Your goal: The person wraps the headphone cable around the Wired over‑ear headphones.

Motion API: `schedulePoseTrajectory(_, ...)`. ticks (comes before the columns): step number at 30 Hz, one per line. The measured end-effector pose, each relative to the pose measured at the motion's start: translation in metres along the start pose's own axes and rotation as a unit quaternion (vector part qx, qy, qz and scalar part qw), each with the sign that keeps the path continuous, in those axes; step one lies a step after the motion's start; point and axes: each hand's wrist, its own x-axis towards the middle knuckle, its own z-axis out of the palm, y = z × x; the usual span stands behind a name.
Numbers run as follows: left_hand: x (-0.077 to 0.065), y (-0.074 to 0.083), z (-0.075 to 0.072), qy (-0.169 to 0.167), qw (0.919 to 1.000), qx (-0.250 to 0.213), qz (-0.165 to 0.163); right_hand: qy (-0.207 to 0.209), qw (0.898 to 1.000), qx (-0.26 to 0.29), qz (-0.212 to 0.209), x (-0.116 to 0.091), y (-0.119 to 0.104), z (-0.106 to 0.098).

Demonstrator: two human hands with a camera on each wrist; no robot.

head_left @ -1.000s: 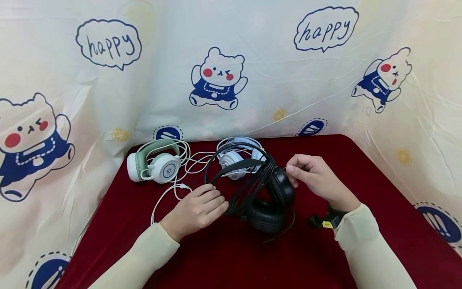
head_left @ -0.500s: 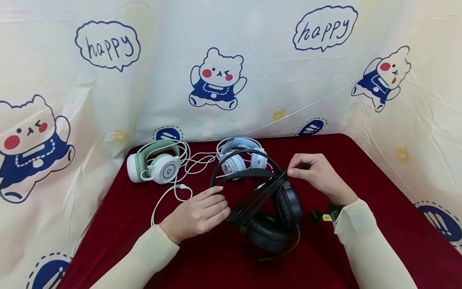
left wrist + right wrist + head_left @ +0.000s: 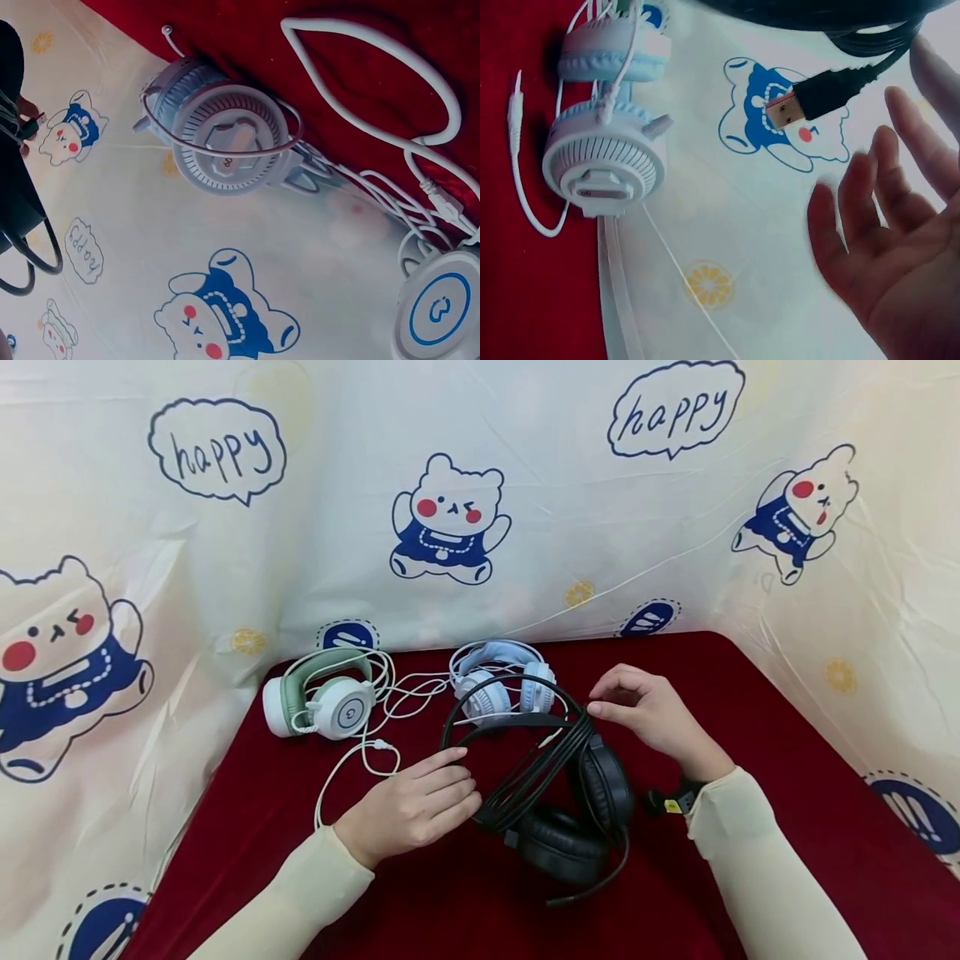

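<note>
A black headset hangs above the red table, its headband loop up, two ear cups low, and a thin microphone boom below. My left hand grips the left side of its headband. A bundled black cable runs across the headset. Near the bundle's upper end, my right hand pinches the cable with thumb and forefinger; the contact is partly hidden. In the right wrist view, a black USB plug sticks out beside the right hand's spread fingers.
A white and green headset stands at the back left. Behind the black one stands a pale blue and white headset. Loose white cables lie between them on the red cloth. A printed curtain closes off the back and sides.
The black headset has swung down and slightly right, so its ear cups and microphone boom show more clearly. The left hand has barely moved; the right hand has shifted slightly upward.
</note>
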Motion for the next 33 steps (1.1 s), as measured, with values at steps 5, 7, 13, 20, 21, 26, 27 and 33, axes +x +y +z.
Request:
schedulePoseTrajectory(5, 0.000, -0.002, 0.001, -0.007, 0.9999, -0.007, -0.011, -0.028, 0.999, -0.017, 0.018, -0.003, -0.001, 0.005)
schedulePoseTrajectory(7, 0.000, -0.003, 0.002, -0.009, 0.9997, -0.011, -0.018, -0.038, 0.999, -0.002, 0.023, -0.005, 0.000, 0.008)
schedulePoseTrajectory(13, 0.001, -0.006, 0.004, -0.012, 0.9994, -0.019, -0.027, -0.092, 0.993, 0.073, 0.023, -0.011, 0.010, 0.017)
schedulePoseTrajectory(20, -0.001, -0.012, 0.011, -0.014, 0.9992, -0.018, -0.034, -0.076, 0.987, 0.127, 0.066, -0.012, 0.013, 0.030)
schedulePoseTrajectory(21, -0.002, -0.012, 0.012, -0.014, 0.9989, -0.021, -0.040, -0.071, 0.986, 0.131, 0.075, -0.012, 0.013, 0.031)
schedulePoseTrajectory(26, -0.005, -0.016, 0.016, -0.020, 0.9969, -0.016, -0.074, -0.068, 0.981, 0.145, 0.106, -0.013, 0.017, 0.034)
schedulePoseTrajectory(27, -0.006, -0.017, 0.017, -0.022, 0.9965, -0.013, -0.079, -0.067, 0.981, 0.145, 0.109, -0.014, 0.018, 0.035)
schedulePoseTrajectory(33, -0.005, -0.022, 0.021, -0.037, 0.9955, -0.004, -0.087, -0.042, 0.983, 0.144, 0.107, -0.016, 0.022, 0.035)
